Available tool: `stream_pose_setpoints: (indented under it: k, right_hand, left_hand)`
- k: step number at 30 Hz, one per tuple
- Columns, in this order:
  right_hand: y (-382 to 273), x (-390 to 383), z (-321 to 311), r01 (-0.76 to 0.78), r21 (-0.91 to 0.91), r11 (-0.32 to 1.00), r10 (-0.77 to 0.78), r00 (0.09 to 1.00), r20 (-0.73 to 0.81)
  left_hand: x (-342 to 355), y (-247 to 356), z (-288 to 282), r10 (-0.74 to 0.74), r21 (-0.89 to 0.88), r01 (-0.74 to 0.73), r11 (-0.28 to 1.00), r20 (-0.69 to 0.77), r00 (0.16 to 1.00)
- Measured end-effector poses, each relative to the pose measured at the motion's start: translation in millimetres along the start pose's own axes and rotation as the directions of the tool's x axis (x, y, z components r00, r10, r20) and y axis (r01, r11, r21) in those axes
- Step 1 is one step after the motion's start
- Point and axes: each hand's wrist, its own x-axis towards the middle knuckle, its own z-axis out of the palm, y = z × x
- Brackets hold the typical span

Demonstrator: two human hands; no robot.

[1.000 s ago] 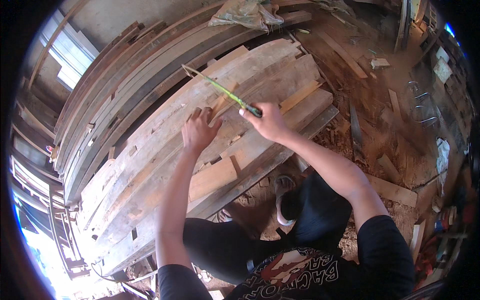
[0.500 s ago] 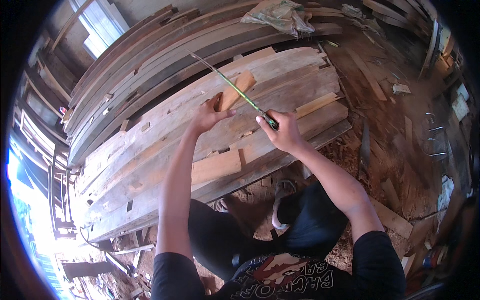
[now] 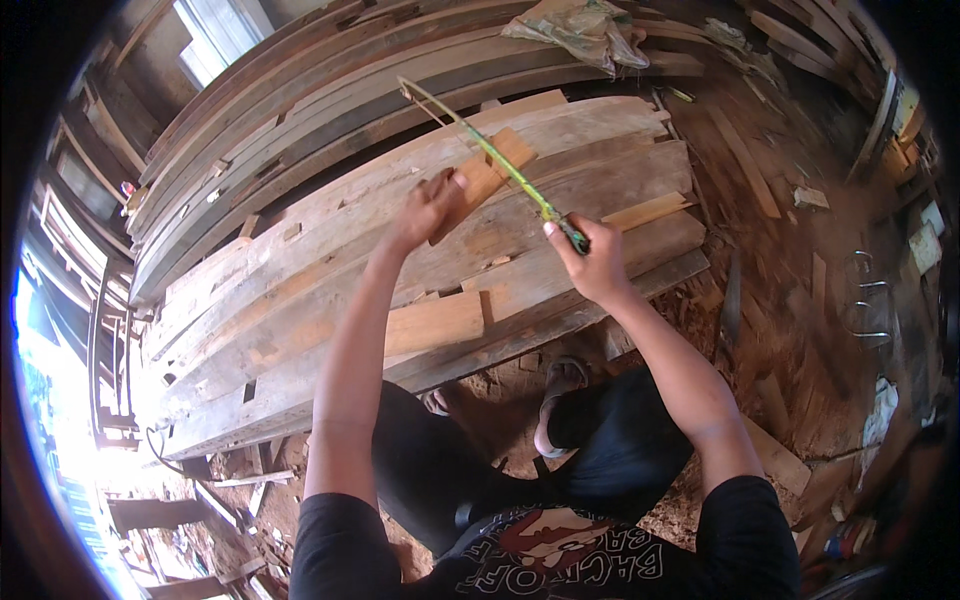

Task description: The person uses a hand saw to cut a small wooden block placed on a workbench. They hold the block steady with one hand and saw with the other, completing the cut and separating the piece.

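Note:
My left hand (image 3: 426, 210) grips the near end of a short reddish-brown wood block (image 3: 477, 188), fingers wrapped over its upper face. A hacksaw (image 3: 473, 135) with a thin green frame crosses the block at an angle, its tip pointing to the far left. Around its dark handle my right hand (image 3: 590, 255) is closed. Whether the blade touches the block cannot be made out. Beneath both hands lies a stack of broad, worn planks (image 3: 340, 255).
A pale offcut (image 3: 436, 322) lies on the planks' near side, a thin strip (image 3: 645, 211) at their right. Longer boards (image 3: 330, 130) are piled behind, under a crumpled sack (image 3: 580, 35). Wood scraps cover the floor (image 3: 780, 300) at right.
My left hand has turned over the block and now holds it from above. The hacksaw and my right hand have shifted slightly right, the saw's frame turning to show its blade.

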Motion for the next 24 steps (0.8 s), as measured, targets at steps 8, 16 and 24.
stream_pose_setpoints:
  k: [8,16,24]
  right_hand:
    - [-5.8,-3.7,11.8,0.120,-0.070,0.990,-0.117,0.992,0.042]
    - [-15.1,-10.8,25.4,0.149,-0.109,0.983,-0.142,0.988,0.066]
    - [-8.7,-5.7,18.2,0.113,0.009,0.994,-0.114,0.993,0.045]
  left_hand:
    - [10.1,-22.9,-12.8,-0.402,0.297,0.424,0.856,-0.136,0.906]
    - [16.6,-44.9,-6.9,-0.342,0.315,0.400,0.861,-0.226,0.912]
    - [6.9,-11.8,-25.0,-0.196,0.098,0.209,0.973,-0.125,0.973]
